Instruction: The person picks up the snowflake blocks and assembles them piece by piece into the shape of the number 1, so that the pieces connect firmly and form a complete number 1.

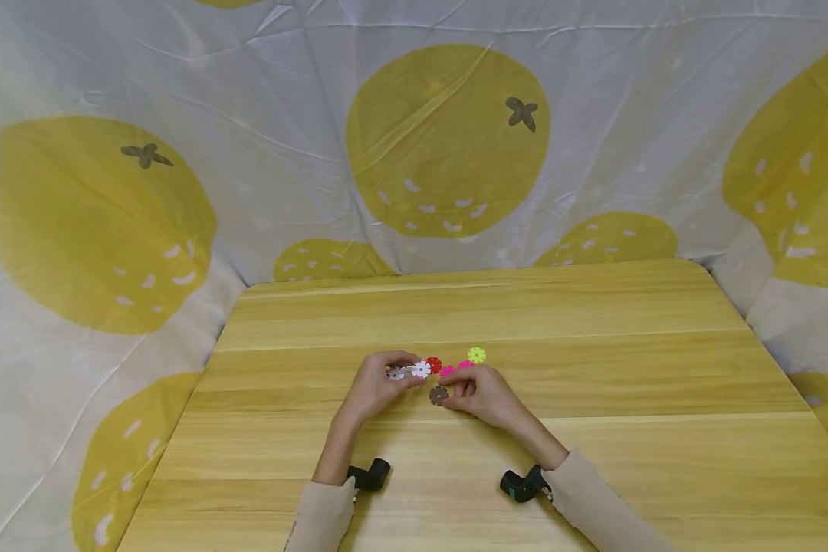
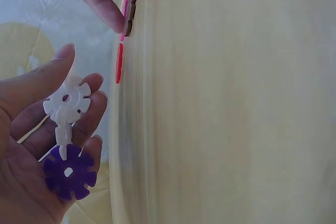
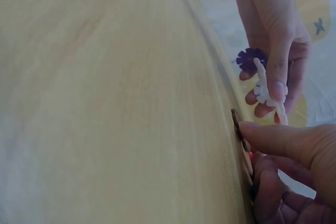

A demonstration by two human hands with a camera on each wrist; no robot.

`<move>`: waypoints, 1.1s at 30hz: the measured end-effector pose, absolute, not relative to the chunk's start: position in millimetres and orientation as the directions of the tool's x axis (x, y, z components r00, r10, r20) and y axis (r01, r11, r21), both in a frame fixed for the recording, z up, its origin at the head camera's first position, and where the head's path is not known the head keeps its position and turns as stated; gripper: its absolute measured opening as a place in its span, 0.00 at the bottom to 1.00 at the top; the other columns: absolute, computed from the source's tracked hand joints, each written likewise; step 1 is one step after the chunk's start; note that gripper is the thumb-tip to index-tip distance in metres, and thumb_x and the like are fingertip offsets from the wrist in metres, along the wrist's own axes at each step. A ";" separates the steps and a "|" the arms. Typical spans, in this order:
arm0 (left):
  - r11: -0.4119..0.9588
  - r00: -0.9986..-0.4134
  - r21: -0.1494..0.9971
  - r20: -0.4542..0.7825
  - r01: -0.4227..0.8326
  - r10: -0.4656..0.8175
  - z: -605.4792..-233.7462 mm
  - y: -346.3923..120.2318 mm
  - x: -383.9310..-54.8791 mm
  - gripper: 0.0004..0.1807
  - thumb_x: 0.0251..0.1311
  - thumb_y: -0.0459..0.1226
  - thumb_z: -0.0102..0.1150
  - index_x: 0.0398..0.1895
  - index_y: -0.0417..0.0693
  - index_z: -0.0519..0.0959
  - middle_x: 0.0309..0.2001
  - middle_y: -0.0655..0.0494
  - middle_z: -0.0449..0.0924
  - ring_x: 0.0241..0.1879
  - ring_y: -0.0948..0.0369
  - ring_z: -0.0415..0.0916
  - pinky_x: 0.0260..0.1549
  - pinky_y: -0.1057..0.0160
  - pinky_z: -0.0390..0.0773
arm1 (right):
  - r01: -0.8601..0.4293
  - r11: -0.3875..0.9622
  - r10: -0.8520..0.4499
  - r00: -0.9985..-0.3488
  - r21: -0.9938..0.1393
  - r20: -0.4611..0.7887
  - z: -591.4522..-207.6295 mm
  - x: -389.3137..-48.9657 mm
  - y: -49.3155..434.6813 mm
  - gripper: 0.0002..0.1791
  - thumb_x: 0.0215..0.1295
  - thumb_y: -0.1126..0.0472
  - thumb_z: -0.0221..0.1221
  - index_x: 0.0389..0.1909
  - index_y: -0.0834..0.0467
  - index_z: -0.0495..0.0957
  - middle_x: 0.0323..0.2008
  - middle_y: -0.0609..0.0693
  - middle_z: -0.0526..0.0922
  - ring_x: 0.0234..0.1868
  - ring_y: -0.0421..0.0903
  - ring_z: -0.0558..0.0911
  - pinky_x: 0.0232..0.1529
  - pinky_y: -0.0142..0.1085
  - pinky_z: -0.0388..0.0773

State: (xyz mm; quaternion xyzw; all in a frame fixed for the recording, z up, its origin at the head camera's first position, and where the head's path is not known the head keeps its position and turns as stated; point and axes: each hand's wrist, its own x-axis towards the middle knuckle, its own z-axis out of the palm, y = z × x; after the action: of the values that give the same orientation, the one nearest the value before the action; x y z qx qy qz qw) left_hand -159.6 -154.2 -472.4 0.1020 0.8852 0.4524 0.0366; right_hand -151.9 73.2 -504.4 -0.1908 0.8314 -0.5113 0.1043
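Note:
My left hand (image 1: 376,387) holds a short chain of interlocked notched plastic discs between thumb and fingers. A purple disc (image 2: 80,183) forms one end, and white discs (image 2: 80,95) slotted at angles make up the rest. To its right, my right hand (image 1: 491,397) pinches a brown notched disc (image 1: 438,395) by its edge, just above or at the tabletop; which one I cannot tell. Close behind the hands lie a red disc (image 1: 434,363), two pink discs (image 1: 447,372) and a yellow-green disc (image 1: 477,355). My right fingers partly cover the pink ones.
Both hands work over a wooden table (image 1: 593,345) with rounded far corners. A pale curtain (image 1: 269,153) printed with big yellow fruit surrounds its back and sides. Black wrist cameras (image 1: 520,485) hang under both forearms, close above the table.

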 end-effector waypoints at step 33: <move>0.560 -0.972 0.816 0.007 0.140 0.233 -469.8 -154.0 -158.1 0.12 0.57 0.37 0.77 0.44 0.48 0.89 0.45 0.54 0.90 0.47 0.59 0.84 0.48 0.56 0.83 | -0.025 0.181 -0.439 -0.897 -0.983 -0.058 -503.3 -155.2 83.7 0.14 0.73 0.69 0.61 0.56 0.63 0.82 0.33 0.63 0.84 0.25 0.44 0.82 0.25 0.31 0.81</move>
State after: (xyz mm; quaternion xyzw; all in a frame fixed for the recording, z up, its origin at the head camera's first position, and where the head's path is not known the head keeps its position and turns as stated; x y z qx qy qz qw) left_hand -158.1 -154.0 -469.8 0.1057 0.8818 0.4569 0.0508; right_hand -155.2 83.7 -503.3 -0.1547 0.7502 -0.6209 0.1666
